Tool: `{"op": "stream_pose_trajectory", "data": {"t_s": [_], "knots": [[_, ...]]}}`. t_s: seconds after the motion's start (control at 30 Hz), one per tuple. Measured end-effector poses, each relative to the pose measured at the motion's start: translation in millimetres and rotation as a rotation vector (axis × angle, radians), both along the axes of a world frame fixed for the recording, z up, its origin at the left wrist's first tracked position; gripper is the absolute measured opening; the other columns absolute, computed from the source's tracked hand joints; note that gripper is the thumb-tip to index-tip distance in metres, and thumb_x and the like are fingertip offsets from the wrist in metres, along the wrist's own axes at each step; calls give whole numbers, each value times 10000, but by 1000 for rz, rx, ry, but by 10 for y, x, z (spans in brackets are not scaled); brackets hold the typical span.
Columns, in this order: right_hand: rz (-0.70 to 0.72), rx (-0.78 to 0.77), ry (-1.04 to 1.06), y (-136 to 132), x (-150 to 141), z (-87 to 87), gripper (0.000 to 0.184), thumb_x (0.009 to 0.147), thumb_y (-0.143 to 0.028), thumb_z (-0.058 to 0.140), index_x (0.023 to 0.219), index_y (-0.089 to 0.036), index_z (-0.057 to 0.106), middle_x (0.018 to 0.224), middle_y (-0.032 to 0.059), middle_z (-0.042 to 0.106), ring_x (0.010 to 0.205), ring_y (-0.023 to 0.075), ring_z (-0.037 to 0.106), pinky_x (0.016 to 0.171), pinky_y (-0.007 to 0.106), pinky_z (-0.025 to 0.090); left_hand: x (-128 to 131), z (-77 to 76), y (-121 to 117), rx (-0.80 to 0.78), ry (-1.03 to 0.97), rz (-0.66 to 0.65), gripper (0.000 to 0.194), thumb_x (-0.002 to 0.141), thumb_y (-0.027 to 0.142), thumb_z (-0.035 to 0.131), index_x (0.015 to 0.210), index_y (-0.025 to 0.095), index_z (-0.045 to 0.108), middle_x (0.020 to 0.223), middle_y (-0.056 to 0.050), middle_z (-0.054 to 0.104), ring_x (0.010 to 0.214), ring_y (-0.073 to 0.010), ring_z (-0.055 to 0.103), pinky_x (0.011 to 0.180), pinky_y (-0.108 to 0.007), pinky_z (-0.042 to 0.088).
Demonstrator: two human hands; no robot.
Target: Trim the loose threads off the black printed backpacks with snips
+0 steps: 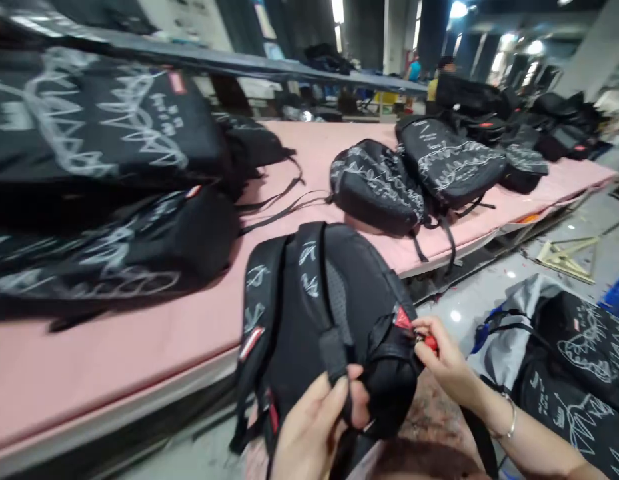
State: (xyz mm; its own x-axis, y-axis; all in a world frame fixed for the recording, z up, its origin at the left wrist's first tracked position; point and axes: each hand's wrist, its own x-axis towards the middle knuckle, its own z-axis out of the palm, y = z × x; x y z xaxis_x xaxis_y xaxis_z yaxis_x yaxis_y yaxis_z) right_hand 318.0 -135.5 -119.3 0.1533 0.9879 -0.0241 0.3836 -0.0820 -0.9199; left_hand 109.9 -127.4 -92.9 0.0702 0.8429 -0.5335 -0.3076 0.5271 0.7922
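A black backpack (359, 273) leans at the pink table's edge in front of me, its back panel and shoulder straps facing up. White markings show on the straps. My left hand (316, 417) is closed around the lower end of the shoulder strap (309, 280), thumb and fingers pinched together. At the bag's right side, my right hand (444, 357) is closed on a small red item (430, 343) whose kind I cannot make out. Its fingertips touch the bag beside a red tag (402, 318).
Black backpacks with white line prints lie on the long pink table (284, 157), some stacked at left (109, 127), others at right (449, 160). More bags (564, 393) sit in a grey sack at lower right. A yellowish frame (569, 259) lies on the floor. People stand far back.
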Motion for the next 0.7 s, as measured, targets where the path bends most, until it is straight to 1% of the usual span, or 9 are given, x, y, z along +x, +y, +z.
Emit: {"op": "stream_pose_trajectory", "data": {"t_s": [0.07,0.13,0.23,0.33,0.4,0.43,0.53,0.63,0.7], "knots": [[60,90,-30,30,-14,25,205,849,-227,478,1049,-217,525,886,12,571,749,131,528,725,264,431,108,33,-5,20,-56,-69,403,621,433,728,871,127,652,568,-1,609,428,-98,509,436,-217,403],[160,196,-48,57,-68,57,168,848,-232,500,1010,-208,542,872,25,575,761,143,542,720,274,444,182,69,-5,72,-41,-80,375,669,435,683,867,119,645,529,16,579,374,-72,458,400,-197,352],[299,363,-79,103,-168,100,174,850,-238,528,1018,-196,541,887,52,591,816,170,560,740,306,461,210,89,-24,139,13,-99,311,713,411,641,841,127,635,531,21,575,367,-69,456,394,-189,341],[371,439,-133,164,-232,116,178,857,-241,538,1026,-185,546,878,60,600,822,177,562,737,319,468,193,65,-46,180,54,-144,259,738,392,613,722,134,608,537,15,576,374,-69,473,397,-186,340],[391,466,-166,196,-250,114,163,857,-235,543,1011,-184,558,876,61,609,820,177,566,734,319,470,189,44,-57,194,78,-165,275,744,393,602,651,135,577,539,11,575,373,-67,478,396,-184,338],[397,480,-176,205,-254,111,142,859,-225,538,993,-187,566,869,58,615,812,175,571,729,317,471,191,36,-62,195,88,-168,277,745,395,599,648,136,573,538,12,574,371,-67,479,394,-183,337],[394,519,-183,204,-257,99,91,869,-189,506,916,-198,583,825,45,633,776,169,584,713,312,469,201,26,-69,183,104,-155,258,747,397,593,747,139,598,536,22,571,366,-68,474,386,-183,338],[319,502,-157,179,-258,91,76,867,-198,507,903,-199,574,818,42,626,771,170,586,709,314,469,208,24,-62,180,98,-129,275,750,400,590,833,138,609,533,31,567,365,-66,466,389,-182,344],[280,475,-134,170,-261,94,98,856,-217,530,945,-194,564,831,44,614,778,170,581,706,311,471,211,15,-52,191,90,-123,270,754,402,588,815,140,605,534,33,566,363,-63,464,393,-181,347]]}}
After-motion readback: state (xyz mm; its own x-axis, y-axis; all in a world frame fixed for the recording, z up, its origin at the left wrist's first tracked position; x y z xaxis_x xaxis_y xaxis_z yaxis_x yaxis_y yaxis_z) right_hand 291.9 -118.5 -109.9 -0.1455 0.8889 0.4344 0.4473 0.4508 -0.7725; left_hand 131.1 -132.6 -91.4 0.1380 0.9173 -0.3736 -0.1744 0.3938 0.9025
